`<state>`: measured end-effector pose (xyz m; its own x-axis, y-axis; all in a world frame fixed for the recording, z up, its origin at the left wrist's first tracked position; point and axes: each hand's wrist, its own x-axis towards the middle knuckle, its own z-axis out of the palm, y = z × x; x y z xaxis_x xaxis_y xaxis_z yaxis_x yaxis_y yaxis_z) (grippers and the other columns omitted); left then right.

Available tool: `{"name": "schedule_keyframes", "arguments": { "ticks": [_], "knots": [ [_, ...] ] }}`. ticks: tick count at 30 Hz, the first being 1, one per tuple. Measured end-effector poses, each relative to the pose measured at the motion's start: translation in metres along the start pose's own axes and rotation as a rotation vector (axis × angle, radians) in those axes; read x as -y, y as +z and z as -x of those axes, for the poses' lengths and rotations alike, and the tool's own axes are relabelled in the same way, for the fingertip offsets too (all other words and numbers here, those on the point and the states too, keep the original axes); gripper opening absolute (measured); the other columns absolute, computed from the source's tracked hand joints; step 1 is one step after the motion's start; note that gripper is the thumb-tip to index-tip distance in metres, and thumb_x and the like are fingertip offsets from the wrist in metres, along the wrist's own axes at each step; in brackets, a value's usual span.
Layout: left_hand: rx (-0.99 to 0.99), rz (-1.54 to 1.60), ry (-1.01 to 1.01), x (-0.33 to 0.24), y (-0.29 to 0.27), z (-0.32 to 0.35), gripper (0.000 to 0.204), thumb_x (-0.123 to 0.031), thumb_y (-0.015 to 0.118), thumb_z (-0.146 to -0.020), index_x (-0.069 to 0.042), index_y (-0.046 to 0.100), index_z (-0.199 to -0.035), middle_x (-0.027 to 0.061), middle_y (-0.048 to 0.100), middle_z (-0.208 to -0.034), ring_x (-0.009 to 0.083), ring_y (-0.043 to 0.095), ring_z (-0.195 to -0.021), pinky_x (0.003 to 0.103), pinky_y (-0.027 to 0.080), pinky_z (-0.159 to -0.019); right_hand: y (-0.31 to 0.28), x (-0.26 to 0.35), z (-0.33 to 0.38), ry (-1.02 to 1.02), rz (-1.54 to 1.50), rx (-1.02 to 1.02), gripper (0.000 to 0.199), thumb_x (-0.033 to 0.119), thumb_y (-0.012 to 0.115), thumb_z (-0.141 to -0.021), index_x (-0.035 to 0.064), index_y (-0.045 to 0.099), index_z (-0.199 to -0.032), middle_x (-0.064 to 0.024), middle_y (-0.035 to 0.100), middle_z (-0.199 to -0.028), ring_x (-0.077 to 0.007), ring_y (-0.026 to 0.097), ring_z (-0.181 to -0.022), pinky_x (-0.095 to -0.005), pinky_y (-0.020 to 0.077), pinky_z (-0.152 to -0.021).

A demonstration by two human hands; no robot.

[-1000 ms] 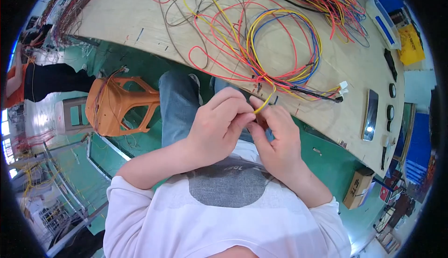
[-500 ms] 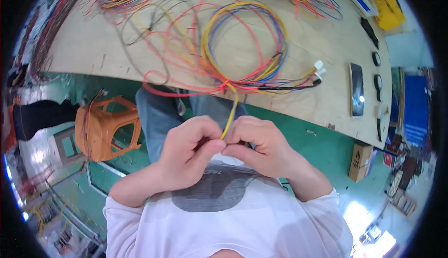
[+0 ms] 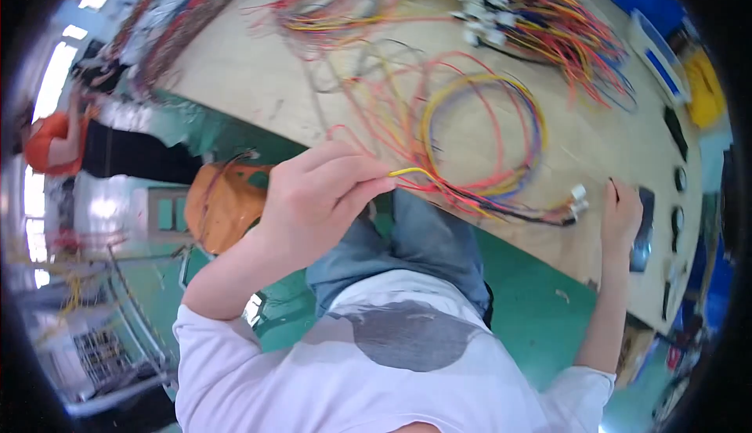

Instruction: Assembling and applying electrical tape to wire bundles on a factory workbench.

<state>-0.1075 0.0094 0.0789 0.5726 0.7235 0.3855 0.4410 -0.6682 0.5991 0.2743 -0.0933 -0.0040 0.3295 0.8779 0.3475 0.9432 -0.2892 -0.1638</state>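
My left hand (image 3: 325, 198) pinches the end of a yellow wire (image 3: 409, 171) between thumb and fingertips, just past the table's near edge. That wire runs to a coiled wire harness (image 3: 542, 131) of yellow, red and blue wires lying on the table. White connectors (image 3: 578, 192) and a black-sleeved stretch (image 3: 540, 217) form the harness's right end. Farther right, my right hand (image 3: 623, 214) rests at the table beside a dark phone (image 3: 644, 233), which it partly covers. Its fingers are curled together; whatever they may hold is too small to make out.
Wire bundles with white connectors (image 3: 482, 14) lie at the back, beside another loose coil (image 3: 337, 19). Black tape rolls (image 3: 680, 178), a white-and-blue tray (image 3: 658, 55) and a yellow object (image 3: 703, 88) line the right side. An orange stool (image 3: 215, 212) and a person (image 3: 59, 147) are at left.
Both hands were together at the yellow wire. My right hand has left it and moved far right to the phone; the left still pinches the wire, raised toward the table. The view has shifted.
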Motion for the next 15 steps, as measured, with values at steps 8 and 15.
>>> {"name": "schedule_keyframes", "arguments": {
  "ticks": [8, 15],
  "knots": [
    [0.227, -0.436, 0.248, 0.010, -0.030, 0.010, 0.015, -0.008, 0.054, -0.068, -0.004, 0.053, -0.083, 0.0091, 0.051, -0.073, 0.0243, 0.054, -0.064, 0.031, 0.046, -0.053, 0.003, -0.002, -0.011, -0.061, 0.326, 0.010, 0.036, 0.019, 0.049, -0.081, -0.0021, 0.048, -0.109, -0.0197, 0.055, -0.081, -0.0317, 0.052, -0.077, -0.0380, 0.0404, -0.068],
    [0.181, -0.572, 0.439, 0.016, -0.005, -0.001, 0.014, -0.016, 0.051, -0.066, -0.004, 0.047, -0.072, 0.0072, 0.045, -0.069, 0.0160, 0.052, -0.057, 0.029, 0.042, -0.043, -0.024, 0.235, 0.002, -0.214, -1.218, 0.499, 0.022, 0.005, 0.057, -0.072, -0.0011, 0.052, -0.093, -0.0162, 0.054, -0.090, -0.0262, 0.053, -0.085, -0.0343, 0.0428, -0.074]
  ]
}}
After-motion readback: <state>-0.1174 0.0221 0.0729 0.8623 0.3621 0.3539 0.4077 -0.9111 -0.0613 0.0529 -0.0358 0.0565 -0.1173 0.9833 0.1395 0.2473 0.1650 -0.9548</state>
